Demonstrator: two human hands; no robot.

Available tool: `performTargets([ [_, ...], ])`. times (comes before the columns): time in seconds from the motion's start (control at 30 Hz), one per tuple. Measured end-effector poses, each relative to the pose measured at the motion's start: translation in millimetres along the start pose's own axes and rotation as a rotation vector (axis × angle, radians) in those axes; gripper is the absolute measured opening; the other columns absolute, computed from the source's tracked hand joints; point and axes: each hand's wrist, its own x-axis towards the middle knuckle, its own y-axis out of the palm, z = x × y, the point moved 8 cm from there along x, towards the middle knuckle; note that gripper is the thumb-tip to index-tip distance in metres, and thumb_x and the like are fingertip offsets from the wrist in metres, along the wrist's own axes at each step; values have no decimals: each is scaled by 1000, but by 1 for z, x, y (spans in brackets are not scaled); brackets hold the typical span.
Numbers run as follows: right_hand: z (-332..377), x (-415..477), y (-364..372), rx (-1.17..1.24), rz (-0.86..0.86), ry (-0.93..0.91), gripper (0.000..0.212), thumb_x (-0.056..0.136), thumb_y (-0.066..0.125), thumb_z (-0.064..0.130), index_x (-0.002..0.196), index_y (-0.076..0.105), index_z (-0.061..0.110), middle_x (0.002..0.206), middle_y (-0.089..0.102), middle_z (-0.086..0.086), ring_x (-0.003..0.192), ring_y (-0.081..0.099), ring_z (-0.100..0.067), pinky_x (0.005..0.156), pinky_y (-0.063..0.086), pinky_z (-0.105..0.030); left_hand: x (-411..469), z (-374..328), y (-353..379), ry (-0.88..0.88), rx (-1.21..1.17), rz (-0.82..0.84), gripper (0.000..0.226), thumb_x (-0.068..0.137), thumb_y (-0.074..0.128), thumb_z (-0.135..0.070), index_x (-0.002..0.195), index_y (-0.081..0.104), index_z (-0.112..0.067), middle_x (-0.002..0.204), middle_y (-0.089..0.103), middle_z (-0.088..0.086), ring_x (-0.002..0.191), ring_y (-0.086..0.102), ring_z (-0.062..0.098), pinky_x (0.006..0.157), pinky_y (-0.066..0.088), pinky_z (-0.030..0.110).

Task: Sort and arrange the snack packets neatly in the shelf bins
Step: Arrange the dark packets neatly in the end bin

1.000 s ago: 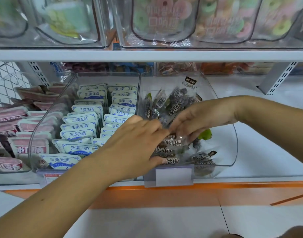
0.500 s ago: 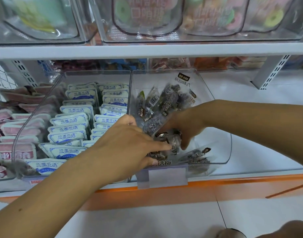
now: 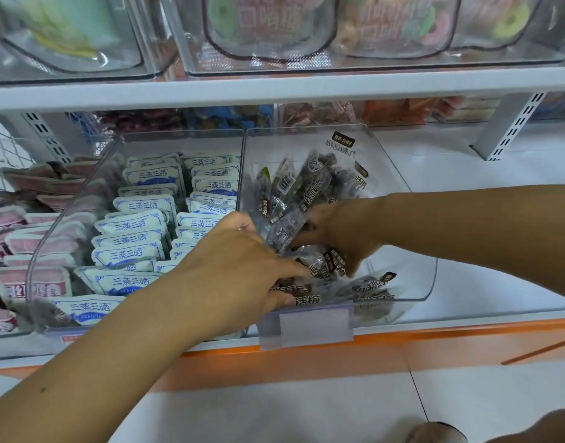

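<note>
A clear plastic bin (image 3: 412,282) on the lower shelf holds dark plum snack packets (image 3: 306,190), some standing at the back, some lying flat at the front. My left hand (image 3: 239,270) reaches in from the lower left, fingers pressed on the flat packets at the bin's front. My right hand (image 3: 338,231) comes in from the right, its fingers closed around a clear packet of dark plums (image 3: 284,231) in the middle of the bin. Next to it on the left, a second clear bin (image 3: 67,215) holds neat rows of white-and-blue packets (image 3: 137,225).
Pink packets (image 3: 31,282) fill a bin at the far left. The upper shelf (image 3: 274,87) carries clear bins of ring candies. A blank label holder (image 3: 310,324) hangs on the plum bin's front. White shelf surface (image 3: 482,174) extends right of the bins, past a bracket (image 3: 511,126).
My right hand has pushed deeper into the plum bin and closed on a packet. My left hand has stayed on the front packets. The view has tilted slightly.
</note>
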Motion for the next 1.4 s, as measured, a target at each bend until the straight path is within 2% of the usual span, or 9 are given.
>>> performTargets([
  [0.23,0,7,7,-79,-3,-18,118,66,76,61,148,-7,44,156,7,0,141,15,-29,109,35,-53,1,2,5,44,-62,-70,35,74,51,-59,101,70,-46,68,67,-24,63,56,3,85,29,31],
  [0.37,3,7,-3,-49,-136,-68,95,77,70,55,147,7,49,147,27,-5,133,32,-29,102,43,-48,0,3,9,19,-80,-34,41,77,39,-61,103,68,-46,64,65,-22,62,56,3,86,29,31],
  [0.53,3,2,-23,-37,-257,-90,53,97,50,27,142,32,48,119,51,2,99,56,-19,73,48,-29,1,6,7,-13,-47,-43,43,79,38,-61,106,67,-46,64,65,-22,62,56,3,86,27,30],
  [0.7,-16,-4,-30,372,-307,18,38,89,66,29,126,56,30,109,57,8,91,53,-7,78,38,-20,1,4,6,-34,-3,39,50,81,31,-65,123,56,-52,86,71,-23,79,57,4,94,19,27],
  [0.83,-29,-15,-10,628,-65,125,16,89,66,32,98,68,20,81,70,3,69,67,-9,68,59,-31,2,3,8,-35,10,80,51,88,27,-63,134,45,-52,103,70,-20,96,56,6,96,13,27],
  [1.0,-20,-11,-3,536,119,201,32,99,49,31,103,59,2,73,56,-6,51,49,-14,36,40,-16,1,2,9,-38,42,109,49,91,29,-61,136,45,-49,108,69,-18,99,55,8,97,16,31],
  [1.13,-15,-13,2,695,130,224,38,98,50,27,131,46,8,74,50,-4,54,44,-15,41,40,-20,2,2,10,-54,83,147,45,96,31,-60,139,37,-49,116,64,-19,105,50,4,102,17,32],
  [1.23,-9,-13,5,757,139,233,52,98,51,26,145,31,22,92,59,-7,63,50,-16,50,44,-26,2,1,11,-64,93,168,47,96,32,-59,142,33,-48,118,63,-20,107,48,3,103,15,31],
  [1.4,-15,-15,12,973,99,220,64,96,58,23,149,25,32,125,55,-14,94,60,-27,85,54,-45,2,3,11,-71,94,151,46,96,32,-60,141,32,-49,117,63,-20,106,48,4,102,14,29],
])
